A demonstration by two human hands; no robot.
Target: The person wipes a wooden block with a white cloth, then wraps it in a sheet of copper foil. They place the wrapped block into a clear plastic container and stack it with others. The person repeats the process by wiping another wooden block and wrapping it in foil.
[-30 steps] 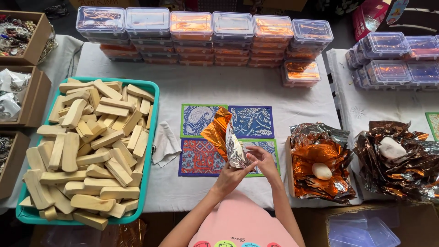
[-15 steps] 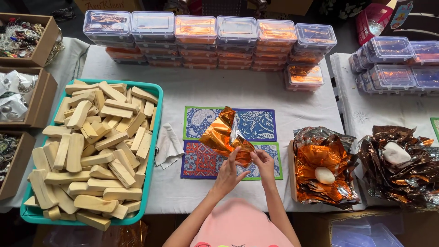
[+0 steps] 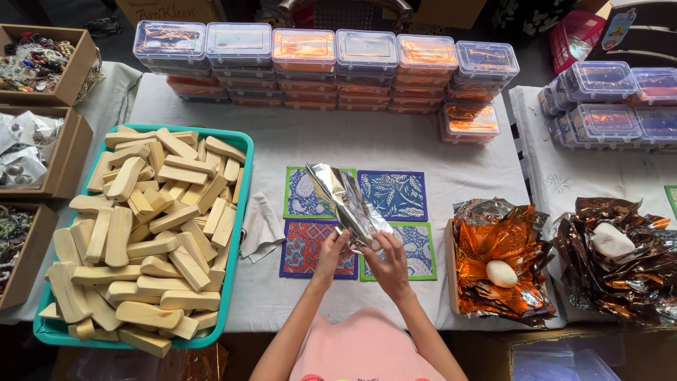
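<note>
a teal tray (image 3: 236,233) of pale wooden blocks (image 3: 144,233) is seen at nine o'clock. at centre, over patterned mats (image 3: 395,194), a silver foil sheet (image 3: 345,201) is pinched by fingers of left hand (image 3: 331,252) and right hand (image 3: 388,259). orange foil (image 3: 493,247) lies at three o'clock.

Both grips, left hand (image 3: 331,252) and right hand (image 3: 386,257), meet on a foil sheet (image 3: 345,203) over four mats (image 3: 392,195). Left lies a tray (image 3: 240,212) of blocks (image 3: 141,233); right, foil piles (image 3: 497,261), perhaps boxed; beyond, stacked containers (image 3: 367,67).
</note>
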